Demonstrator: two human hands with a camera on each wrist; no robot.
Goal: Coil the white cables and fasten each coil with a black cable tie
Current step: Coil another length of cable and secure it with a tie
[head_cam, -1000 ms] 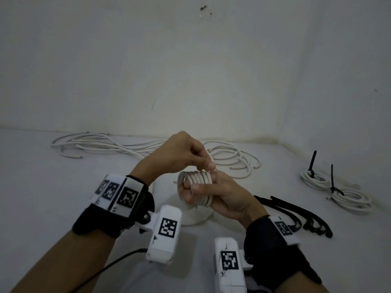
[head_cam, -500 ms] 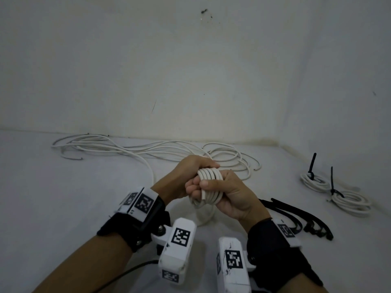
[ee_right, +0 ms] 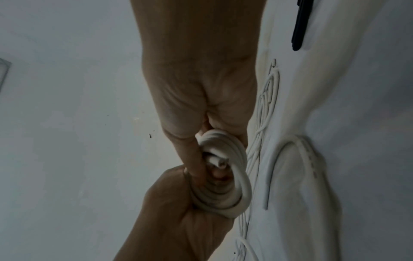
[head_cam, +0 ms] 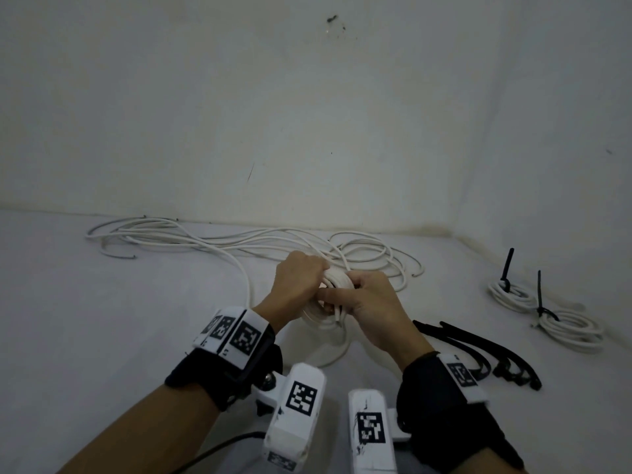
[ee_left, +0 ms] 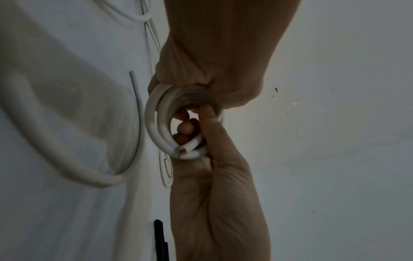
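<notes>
A small coil of white cable is held upright between both hands above the white floor. My left hand grips its left side with the fingers curled round the turns. My right hand grips the right side, thumb laid across the front. The cut cable end pokes into the coil's middle beside the right thumb. A loose tail hangs from the coil, loops on the floor and runs off to the left. Several black cable ties lie on the floor right of my right wrist.
Two tied coils, each with a black tie sticking up, lie at the right near the wall. Loose white cables sprawl along the back wall behind my hands. Walls close the space behind and at the right.
My left hand has come down from above the coil and now wraps its left side, its wrist lower and further right. The right hand has kept hold of the coil.
</notes>
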